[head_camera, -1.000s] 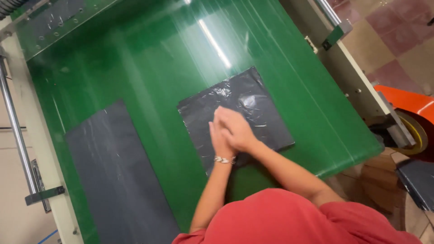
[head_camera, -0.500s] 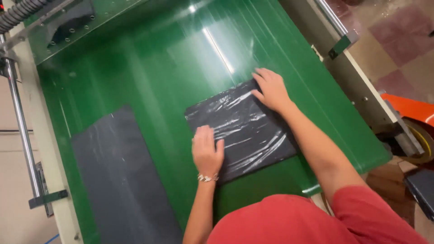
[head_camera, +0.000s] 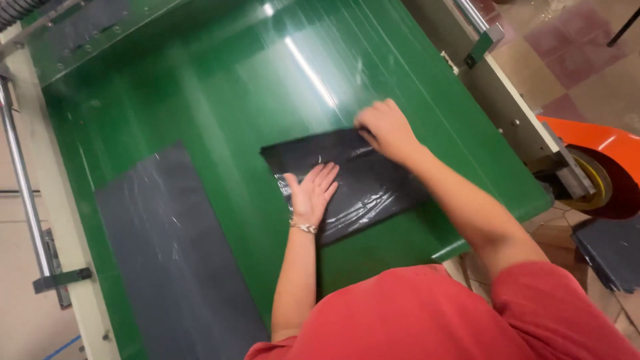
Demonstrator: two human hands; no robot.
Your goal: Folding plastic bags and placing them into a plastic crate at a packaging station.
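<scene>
A glossy black plastic bag [head_camera: 363,183] lies flat on the green conveyor belt [head_camera: 220,87]. My left hand [head_camera: 312,192], with a bracelet at the wrist, presses flat on the bag's near left part, fingers together and stretched out. My right hand [head_camera: 387,130] rests on the bag's far right corner, fingers curled at its edge. Whether the right fingers pinch the plastic I cannot tell.
A long dark grey sheet [head_camera: 170,260] lies on the belt to the left. A metal rail [head_camera: 23,180] runs along the left frame. At right stand the machine's side frame [head_camera: 513,113], an orange wheeled guard [head_camera: 600,157] and a stack of dark sheets [head_camera: 610,250].
Both hands were together on the middle of the bag, then spread apart. The left hand has slid onto the bag, and the right has gone to its far corner.
</scene>
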